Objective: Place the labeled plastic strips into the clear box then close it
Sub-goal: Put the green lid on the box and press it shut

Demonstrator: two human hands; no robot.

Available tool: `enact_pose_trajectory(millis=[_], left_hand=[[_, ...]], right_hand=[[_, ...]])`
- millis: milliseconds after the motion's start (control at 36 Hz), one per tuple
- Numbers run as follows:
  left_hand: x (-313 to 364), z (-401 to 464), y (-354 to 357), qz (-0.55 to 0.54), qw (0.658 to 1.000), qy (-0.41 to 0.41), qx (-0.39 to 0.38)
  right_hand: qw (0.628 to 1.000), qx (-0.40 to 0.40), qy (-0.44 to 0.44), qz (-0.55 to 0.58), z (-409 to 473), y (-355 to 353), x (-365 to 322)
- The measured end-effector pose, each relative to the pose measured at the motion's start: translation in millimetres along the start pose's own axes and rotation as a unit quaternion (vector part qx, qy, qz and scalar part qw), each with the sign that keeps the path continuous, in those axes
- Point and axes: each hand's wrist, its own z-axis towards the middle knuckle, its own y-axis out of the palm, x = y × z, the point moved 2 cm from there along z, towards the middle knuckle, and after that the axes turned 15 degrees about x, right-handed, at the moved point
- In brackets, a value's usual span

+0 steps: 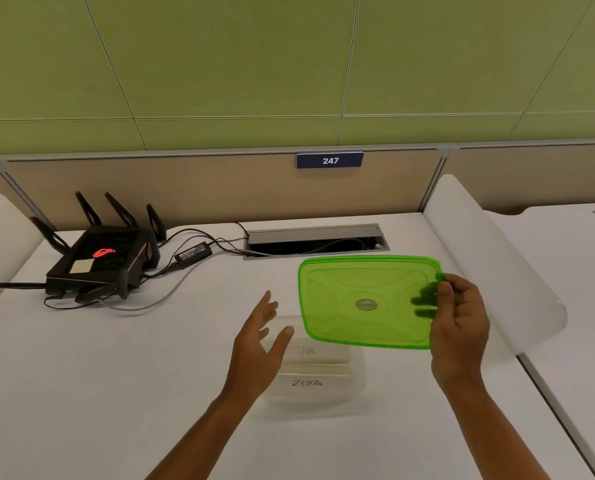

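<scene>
There were two hands, the left hand and the right hand, one green lid and one clear box. Two labeled strips showed in the box, one marked DOG and one marked ZEBRA. On the one white desk stood one black router with one power adapter, and one number plate reading 247 hung behind.

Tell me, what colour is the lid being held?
Translucent bright green lid, gripped by the right hand; the head view shows it.

Translucent glossy plastic lid; clear plastic box.
</scene>
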Motion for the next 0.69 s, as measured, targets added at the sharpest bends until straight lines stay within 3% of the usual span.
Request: enact_pose_trajectory(millis=[167, 278, 361, 472, 694], left_hand=[[-6.2, 4.5, -8.3, 0.011, 1.0, 0.003, 0.01], [-25.4, 0.3, -12.1, 0.066, 0.997, -0.024, 0.023], [-40.4, -6.7, -14.4, 0.131, 0.99, -0.039, 0.015], [-56.6, -15.4, -14.0, 0.199, 0.979, -0.041, -0.001], [-81.1, -16.0, -13.3, 0.262, 0.963, -0.056, 0.002]], right_hand=[[0.985, -0.012, 0.174, -0.013, -15.3, 23.7, 37.2], [0.971, -0.027, 0.234, -0.049, -32.0, 32.3, 71.5], [0.967, -0.044, 0.226, -0.109, -40.7, 34.7, 93.6], [0.961, -0.084, 0.151, -0.216, -49.0, 33.6, 111.5], [0.93, -0.141, 0.096, -0.326, -53.8, 32.4, 159.3]])
